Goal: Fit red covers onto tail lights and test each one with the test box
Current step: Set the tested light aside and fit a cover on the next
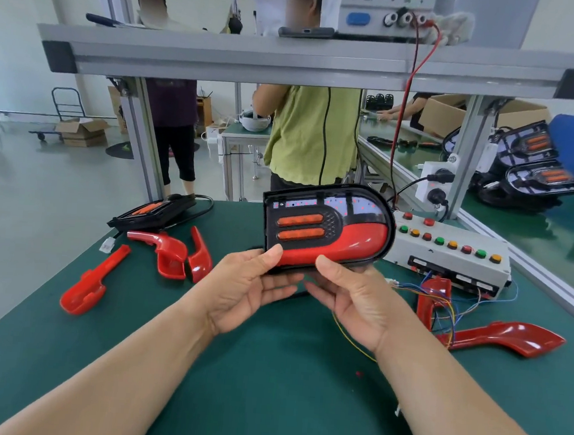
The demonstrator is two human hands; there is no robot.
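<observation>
A: You have the tail light (326, 227) lifted off the desk (266, 370) and tipped up to face you, just in front of the test box (454, 254). Your left hand (249, 290) and right hand (351, 301) each have a grip clamped on its lower edge, thumb on the front and fingers behind.

B: The red cover (345, 247) sits along the bottom and swells toward the rounded right end. To my eye you are checking the fit before testing. Run your thumbs along the seam where red meets the black frame and press wherever it stands proud. Hold it by the frame, not by the pale upper panel.

A: Agreed. Look hardest at the rounded end, since a long curved piece is likely to lift there. After that, you need its plug to reach the box.

B: That plug is what I cannot find for you. Any lead from this light is behind it or behind your palms. The coloured wires (443, 305) by the box are tangled among the loose red covers (506, 339) on your right, and I cannot tell which connector ends where.

A: Part of the lower seam is under your thumbs too, so I cannot say it is fully seated. The red specks on the upper panel could be lit or only reflections. The box's socket labels are too small to read.
</observation>
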